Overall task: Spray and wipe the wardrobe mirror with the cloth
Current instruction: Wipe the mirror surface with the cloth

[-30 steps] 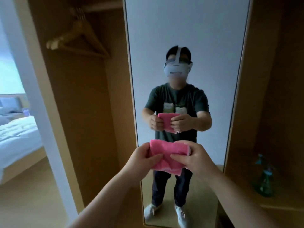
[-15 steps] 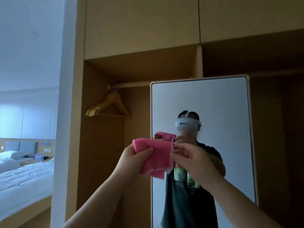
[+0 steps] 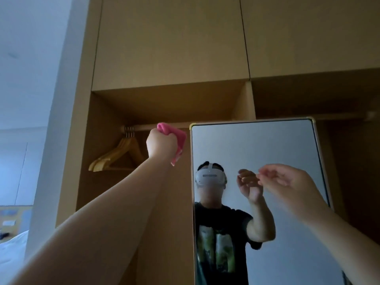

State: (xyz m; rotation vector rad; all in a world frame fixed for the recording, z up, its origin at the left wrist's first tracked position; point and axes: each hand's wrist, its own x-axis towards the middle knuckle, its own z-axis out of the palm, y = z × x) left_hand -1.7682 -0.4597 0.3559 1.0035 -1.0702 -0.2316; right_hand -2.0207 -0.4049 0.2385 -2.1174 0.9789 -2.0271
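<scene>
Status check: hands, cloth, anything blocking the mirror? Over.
Left hand grips pink cloth beside mirror's top-left corner, off the glass. Right hand empty, fingers loose, before the mirror. Nothing else before the glass; spray bottle out of view.

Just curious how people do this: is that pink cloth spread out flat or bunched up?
Bunched up. The left hand grips the pink cloth in a fist, only crumpled edges showing, beside the mirror top corner.

This is a bedroom. A big wooden wardrobe has hangers on a rail at 9 o'clock from the mirror. A white bed shows at 8 o'clock.
</scene>
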